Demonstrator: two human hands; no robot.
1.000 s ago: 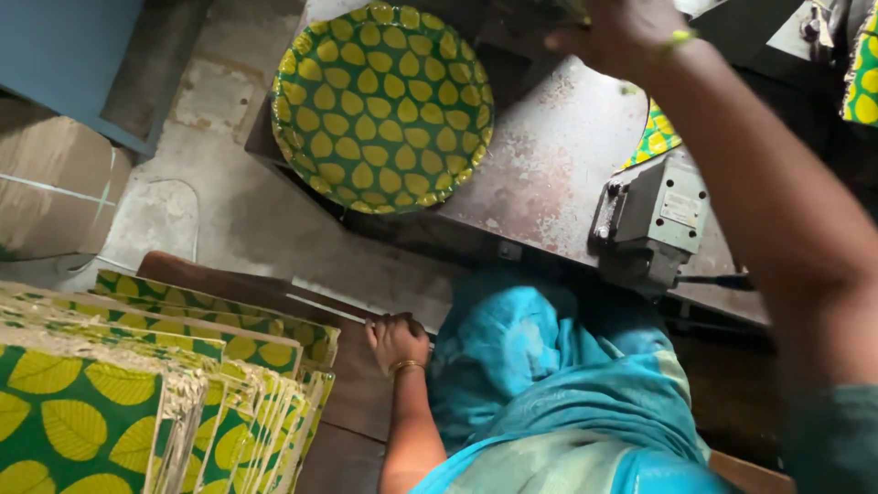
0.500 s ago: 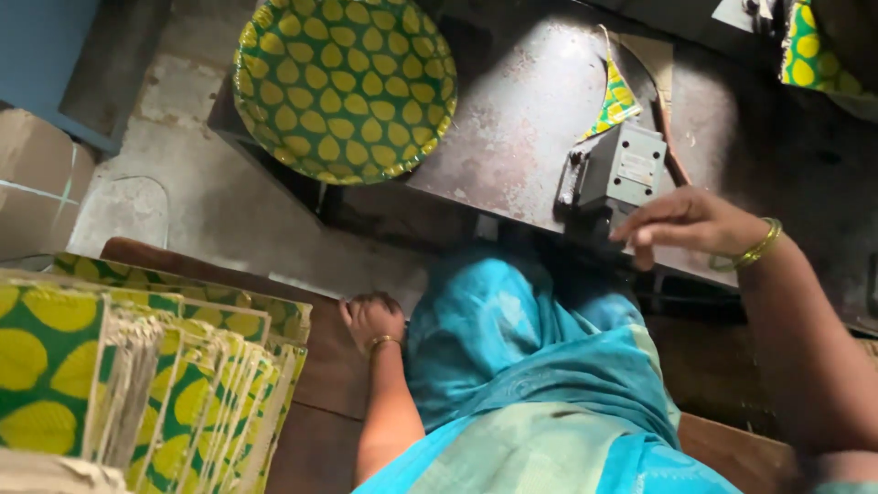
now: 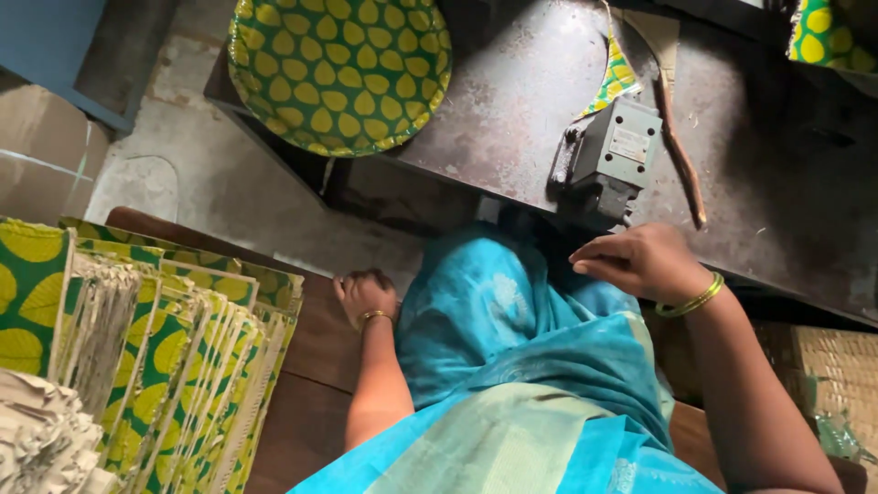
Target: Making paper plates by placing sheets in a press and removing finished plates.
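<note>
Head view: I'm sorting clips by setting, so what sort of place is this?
Probably a small workshop that makes paper plates. A formed green-and-yellow leaf-print plate lies on a worn metal machine bed with a grey switch box, and stacks of matching printed sheets stand on a wooden bench.

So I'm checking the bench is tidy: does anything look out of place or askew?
Mostly in order. One cut scrap of patterned paper lies loose on the metal table behind the grey switch box, apart from the round plate. The stacked sheets lean unevenly.
</note>
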